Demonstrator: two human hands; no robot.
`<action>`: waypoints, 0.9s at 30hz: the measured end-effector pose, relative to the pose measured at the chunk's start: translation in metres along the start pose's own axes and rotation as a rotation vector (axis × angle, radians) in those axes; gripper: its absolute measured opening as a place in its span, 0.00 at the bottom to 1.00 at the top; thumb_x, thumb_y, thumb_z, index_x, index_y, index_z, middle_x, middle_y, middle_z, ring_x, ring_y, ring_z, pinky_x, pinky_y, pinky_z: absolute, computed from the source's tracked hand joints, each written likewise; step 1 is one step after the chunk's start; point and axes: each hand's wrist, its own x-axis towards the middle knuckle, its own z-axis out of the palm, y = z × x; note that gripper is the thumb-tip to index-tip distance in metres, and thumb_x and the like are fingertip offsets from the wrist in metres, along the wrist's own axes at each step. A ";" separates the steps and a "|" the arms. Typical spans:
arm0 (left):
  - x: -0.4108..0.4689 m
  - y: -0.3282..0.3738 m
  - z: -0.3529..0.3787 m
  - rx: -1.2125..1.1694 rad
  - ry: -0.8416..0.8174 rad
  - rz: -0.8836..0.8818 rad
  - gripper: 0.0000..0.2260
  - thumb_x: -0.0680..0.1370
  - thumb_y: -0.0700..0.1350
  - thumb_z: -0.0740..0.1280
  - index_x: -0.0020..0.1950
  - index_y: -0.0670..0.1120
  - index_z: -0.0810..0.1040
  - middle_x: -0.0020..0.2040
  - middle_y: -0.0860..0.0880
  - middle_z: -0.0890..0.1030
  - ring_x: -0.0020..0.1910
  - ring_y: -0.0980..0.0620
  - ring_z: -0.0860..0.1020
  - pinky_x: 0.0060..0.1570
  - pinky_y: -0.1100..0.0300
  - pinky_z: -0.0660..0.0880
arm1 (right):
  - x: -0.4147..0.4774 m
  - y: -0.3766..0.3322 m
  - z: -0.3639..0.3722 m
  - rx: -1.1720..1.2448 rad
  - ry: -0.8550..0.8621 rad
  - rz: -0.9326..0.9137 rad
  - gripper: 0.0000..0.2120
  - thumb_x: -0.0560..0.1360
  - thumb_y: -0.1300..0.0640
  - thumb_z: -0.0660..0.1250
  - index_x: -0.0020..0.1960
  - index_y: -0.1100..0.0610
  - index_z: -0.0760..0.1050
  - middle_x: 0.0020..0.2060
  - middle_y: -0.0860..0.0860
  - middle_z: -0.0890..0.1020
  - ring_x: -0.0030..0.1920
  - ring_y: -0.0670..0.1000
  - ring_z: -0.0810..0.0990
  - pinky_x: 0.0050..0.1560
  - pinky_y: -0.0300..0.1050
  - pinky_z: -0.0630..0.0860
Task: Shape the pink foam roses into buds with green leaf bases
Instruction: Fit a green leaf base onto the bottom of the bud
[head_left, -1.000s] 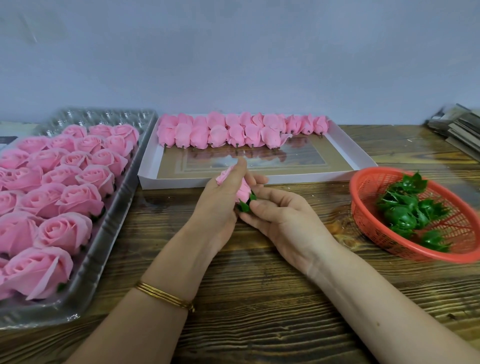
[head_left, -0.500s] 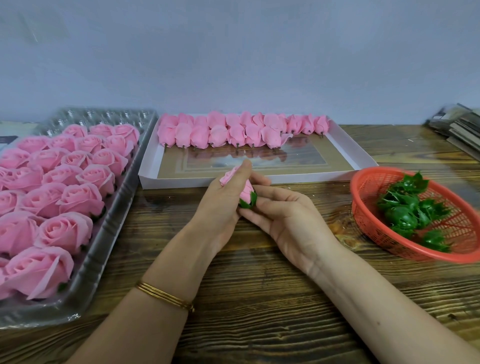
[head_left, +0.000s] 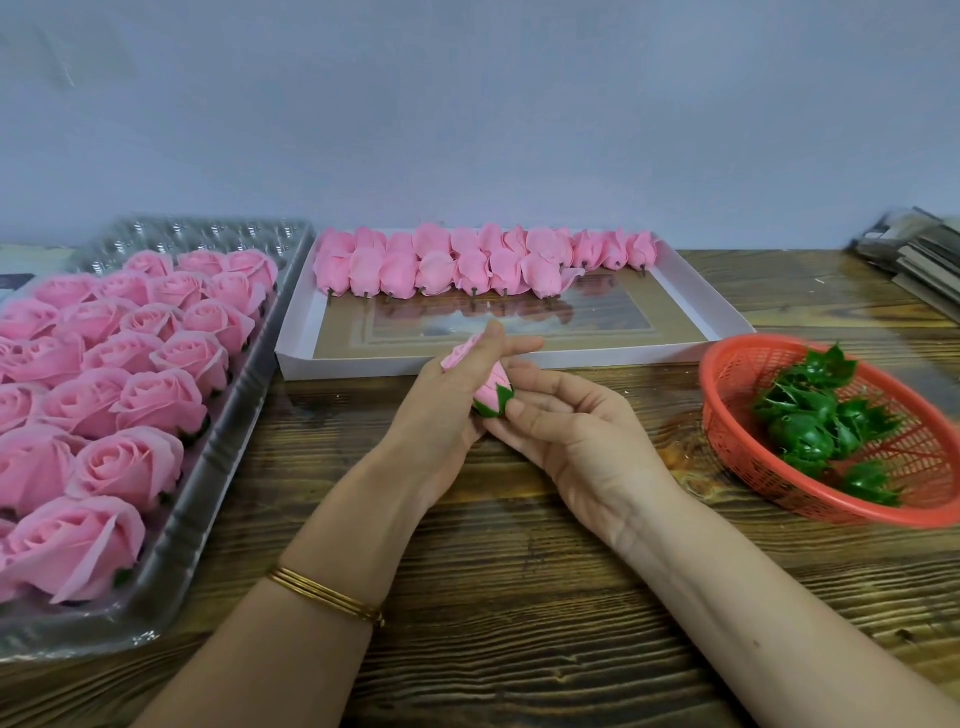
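My left hand (head_left: 441, 410) grips a pink foam rose bud (head_left: 491, 389) in the middle of the table, its thumb lying along the petals. The bud's lower end sits in a green leaf base (head_left: 497, 404). My right hand (head_left: 566, 431) pinches that green base from the right with curled fingers. Most of the bud is hidden behind my left hand. Several open pink roses (head_left: 104, 374) fill a clear plastic tray (head_left: 208, 467) on the left. Finished buds (head_left: 467, 260) lie in a row at the back of a white box lid (head_left: 675, 348).
A red plastic basket (head_left: 727, 441) at the right holds several loose green leaf bases (head_left: 821, 421). A stack of papers or books (head_left: 919, 260) lies at the far right edge. The wooden tabletop (head_left: 519, 597) runs to a grey wall behind.
The bud has tipped so its green base faces the camera more, and my right fingers have closed further round the base. Both hands stay in the same place.
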 end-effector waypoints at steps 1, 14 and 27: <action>0.000 0.000 0.000 0.006 -0.006 0.005 0.17 0.80 0.57 0.60 0.50 0.52 0.86 0.46 0.48 0.85 0.49 0.51 0.84 0.49 0.59 0.79 | 0.000 0.000 0.000 0.007 0.001 -0.002 0.14 0.71 0.77 0.64 0.55 0.69 0.77 0.46 0.62 0.85 0.48 0.56 0.85 0.50 0.46 0.82; -0.003 0.003 0.006 -0.055 0.037 0.032 0.20 0.81 0.56 0.60 0.36 0.48 0.82 0.37 0.46 0.82 0.37 0.53 0.81 0.35 0.63 0.77 | -0.001 0.001 -0.001 -0.088 0.087 0.070 0.09 0.60 0.65 0.73 0.39 0.67 0.82 0.37 0.62 0.84 0.35 0.53 0.85 0.36 0.40 0.82; -0.005 0.004 0.005 -0.004 0.056 0.043 0.20 0.81 0.56 0.59 0.36 0.49 0.81 0.33 0.49 0.78 0.31 0.55 0.74 0.29 0.65 0.70 | -0.003 -0.003 0.001 -0.196 0.042 0.144 0.05 0.74 0.70 0.66 0.41 0.65 0.79 0.31 0.57 0.82 0.28 0.47 0.81 0.30 0.36 0.79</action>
